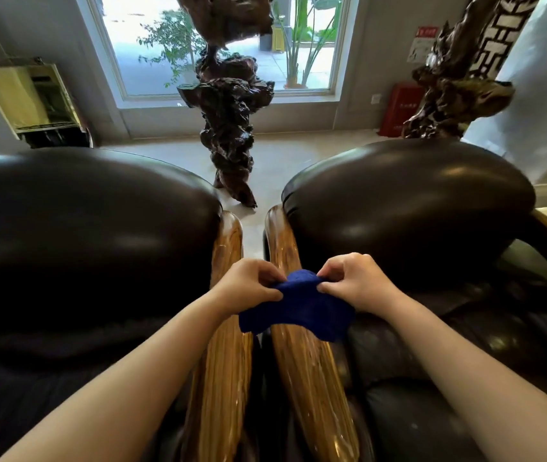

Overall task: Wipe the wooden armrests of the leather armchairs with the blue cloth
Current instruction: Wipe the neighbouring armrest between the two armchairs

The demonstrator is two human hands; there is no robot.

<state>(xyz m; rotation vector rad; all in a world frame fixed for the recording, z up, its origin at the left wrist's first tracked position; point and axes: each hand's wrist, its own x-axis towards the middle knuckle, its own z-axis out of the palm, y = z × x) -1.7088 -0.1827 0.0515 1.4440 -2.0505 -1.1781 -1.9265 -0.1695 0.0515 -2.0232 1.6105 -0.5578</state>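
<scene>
Two dark leather armchairs stand side by side, the left armchair (82, 228) and the right armchair (409, 208). Between them run two glossy wooden armrests, the left armrest (222, 378) and the right armrest (309, 378). A blue cloth (299, 308) hangs above the right armrest, held up in the air. My left hand (248, 285) pinches its left upper edge and my right hand (355, 281) pinches its right upper edge. The cloth's lower part drapes down over the right armrest; whether it touches the wood I cannot tell.
A tall dark root-wood sculpture (228, 128) stands on the pale floor beyond the gap between the chairs. Another carved wood piece (455, 95) rises behind the right chair. A large window (218, 45) fills the back wall. A red cabinet (399, 108) sits at the back right.
</scene>
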